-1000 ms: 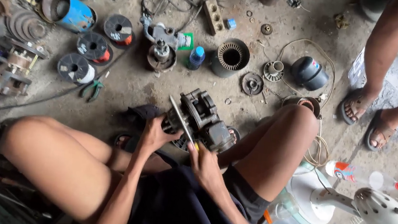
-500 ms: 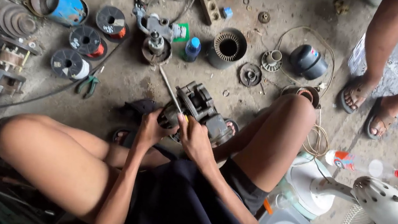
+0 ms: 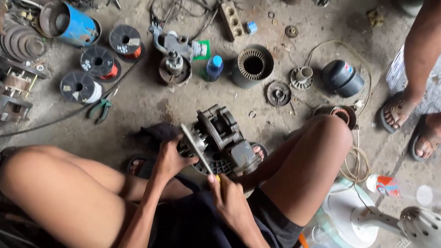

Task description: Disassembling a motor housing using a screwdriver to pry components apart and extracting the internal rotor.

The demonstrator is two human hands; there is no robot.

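On the far left of the dusty concrete floor [image 3: 139, 97] lie a blue metal drum [image 3: 70, 24] on its side and three black round spools of wire [image 3: 99, 61], with small green-handled pliers [image 3: 100, 109] just below them. A little to the right stand a small blue-capped bottle [image 3: 214, 67] and a grey ribbed metal ring with a hole in the middle [image 3: 252, 65]. The person sits on the floor with knees spread wide, and the dark grey metal motor [image 3: 224, 141] rests on the floor between the legs, close to the body. The left hand [image 3: 171, 160] is wrapped around the left side of the motor and holds it steady. The right hand [image 3: 226, 195] is closed around a long thin screwdriver with a yellow handle [image 3: 198, 149], and its metal tip points up and to the left across the motor. This looks like the step of poking or prying at a part of the motor. The next move seems to need a firm hold with the left hand and a slow, careful push on the tool so it does not slip. On the right, another person's two feet in sandals [image 3: 408, 122] stand well apart from the motor, and a white plastic fan [image 3: 430, 239] lies at the lower right.
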